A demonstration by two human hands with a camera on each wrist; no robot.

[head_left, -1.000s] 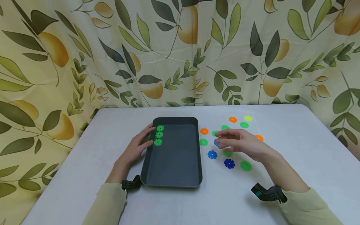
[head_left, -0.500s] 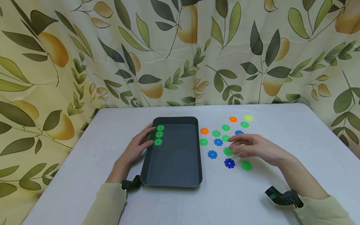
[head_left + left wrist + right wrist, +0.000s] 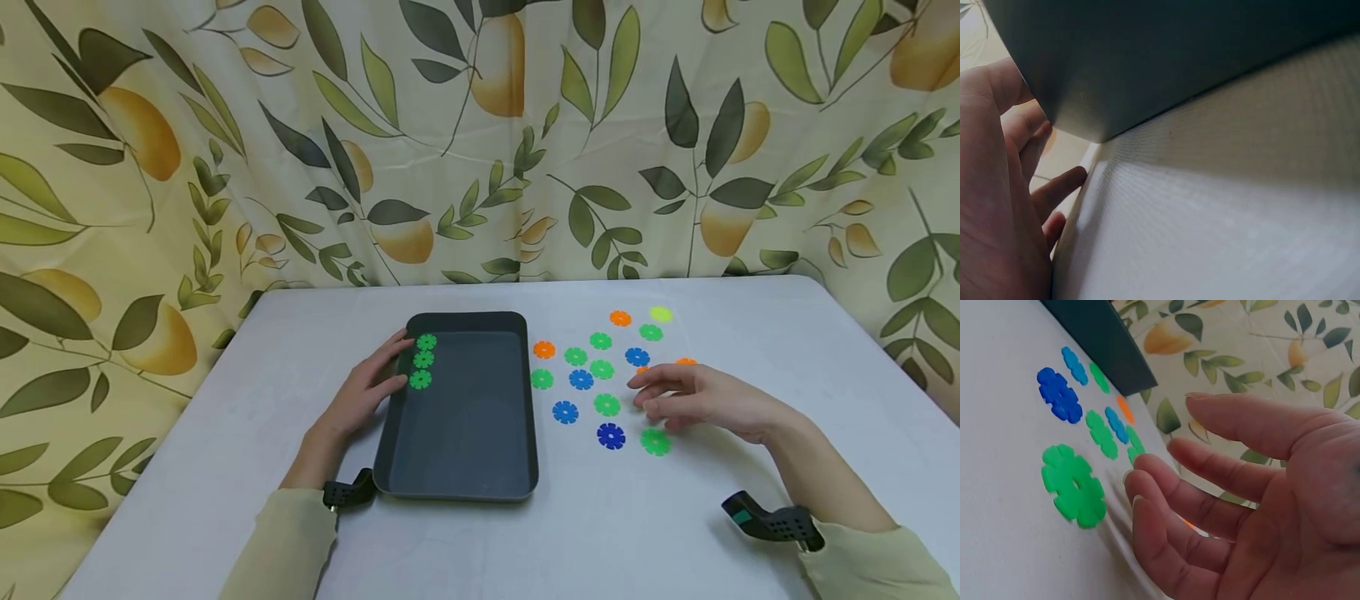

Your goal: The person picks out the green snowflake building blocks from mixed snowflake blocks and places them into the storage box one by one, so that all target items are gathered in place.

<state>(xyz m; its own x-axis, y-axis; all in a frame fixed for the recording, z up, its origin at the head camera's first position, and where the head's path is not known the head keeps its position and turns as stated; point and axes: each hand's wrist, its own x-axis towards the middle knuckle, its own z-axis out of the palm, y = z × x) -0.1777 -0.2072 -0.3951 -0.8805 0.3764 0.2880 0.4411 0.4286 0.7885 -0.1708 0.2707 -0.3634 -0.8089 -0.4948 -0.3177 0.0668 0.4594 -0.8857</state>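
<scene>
A dark grey rectangular tray (image 3: 472,433) lies on the table, with 3 green notched plastic discs (image 3: 423,359) in a column along its inner left side. My left hand (image 3: 363,392) rests on the tray's left rim, its fingers extended; the left wrist view has the hand beside the tray's outer wall (image 3: 1166,56). To the right, my right hand (image 3: 720,404) hovers over the edge of the scattered discs, fingers loosely bent and nothing held. Nearest it are a green disc (image 3: 656,442) and an orange disc partly hidden behind the fingers. The right wrist view shows the empty palm (image 3: 1329,481).
Several green, blue, orange and yellow discs lie spread right of the tray, among them a dark blue disc (image 3: 611,436) and a yellow disc (image 3: 661,314). A white cloth covers the table (image 3: 585,542). Behind it hangs a leaf-and-fruit patterned curtain (image 3: 450,167).
My right hand has drawn back to the right and slightly lower, uncovering blue and green discs. My left hand and the tray stay in place.
</scene>
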